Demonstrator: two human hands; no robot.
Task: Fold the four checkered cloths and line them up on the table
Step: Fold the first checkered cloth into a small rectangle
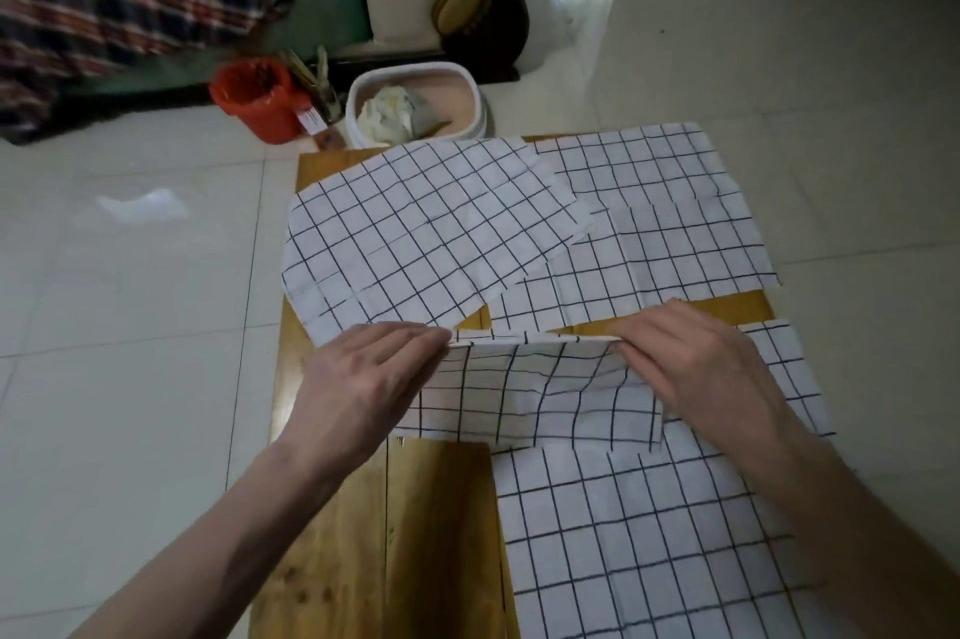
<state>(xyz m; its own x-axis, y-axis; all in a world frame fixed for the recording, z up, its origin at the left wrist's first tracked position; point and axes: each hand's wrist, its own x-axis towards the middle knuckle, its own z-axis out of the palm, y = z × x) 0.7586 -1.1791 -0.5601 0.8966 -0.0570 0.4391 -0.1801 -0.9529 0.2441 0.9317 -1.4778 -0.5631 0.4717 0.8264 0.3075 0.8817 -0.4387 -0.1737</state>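
Both my hands are on the folded cloth (535, 391) at the middle of the wooden table (363, 534). My left hand (363, 384) lies over its left end, fingers out nearly straight and pointing right, the fingertips meeting the top fold edge. My right hand (701, 368) covers the right end, fingers reaching left to the same raised edge — whether they pinch it or only press, I cannot tell, since the tips sit right on the crease. So the cloth spans the gap between my two hands, its upper edge lifted a little into a ridge, its lower edge flat on the wood.

Under my right forearm lies a second checkered cloth (649, 534), spread flat on the near right part of the table; the folded piece overlaps its far edge. Beyond my hands, two more cloths lie open: the left one (415, 233) is turned at an angle and its right corner rests on top of the right one (675, 223), which reaches the table's far right edge. My left fingers are just beside the near edge of that angled cloth.

Past the table, on the pale tiled floor (130, 326), stand an orange bucket (254, 100) and a white tub (415, 106) with crumpled paper in it — side by side, close to the table's far edge.
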